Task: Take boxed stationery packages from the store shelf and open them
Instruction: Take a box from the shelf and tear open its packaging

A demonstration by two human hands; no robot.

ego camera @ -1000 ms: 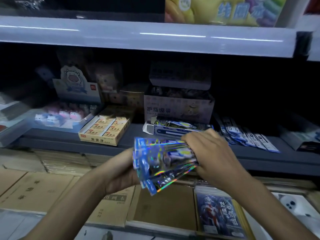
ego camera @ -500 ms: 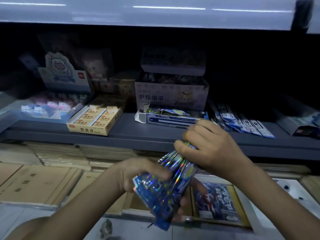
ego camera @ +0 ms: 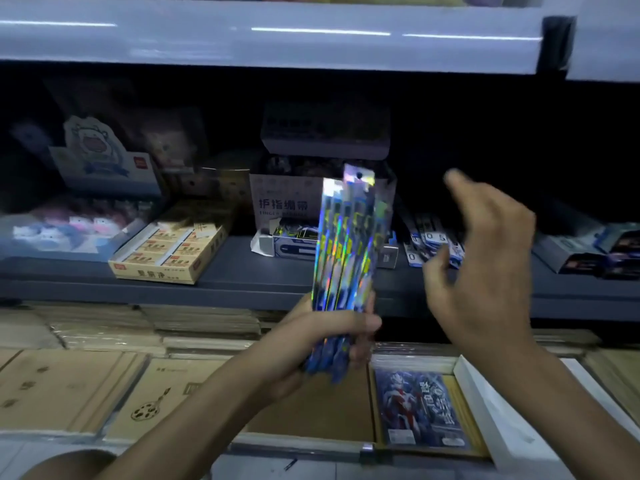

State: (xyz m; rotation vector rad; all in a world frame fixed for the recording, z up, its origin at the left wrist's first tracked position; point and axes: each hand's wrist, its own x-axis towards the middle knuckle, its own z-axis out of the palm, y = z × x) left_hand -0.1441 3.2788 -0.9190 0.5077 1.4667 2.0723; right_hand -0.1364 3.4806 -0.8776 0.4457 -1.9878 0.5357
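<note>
My left hand point(ego camera: 325, 341) grips the lower end of a bundle of holographic blue packets point(ego camera: 349, 244), held upright in front of the shelf. To the right of the bundle my right hand point(ego camera: 485, 268) hovers with fingers spread and nothing in it. Behind the bundle, on the grey shelf point(ego camera: 235, 271), lies an opened blue-and-white box point(ego camera: 294, 242) with its end flap out. A taller display box with Chinese print point(ego camera: 287, 199) stands just behind that.
A yellow carton of erasers point(ego camera: 169, 251) sits on the shelf to the left, beside a tray of small figurines point(ego camera: 69, 230). Loose blue packets point(ego camera: 433, 244) lie on the right. Below are brown notebooks point(ego camera: 69, 386) and a blue character notebook point(ego camera: 419, 407).
The bundle was fanned out sideways between both hands, then turned downward. Now my left hand alone holds it upright, and my right hand has let go and drawn off to the right.
</note>
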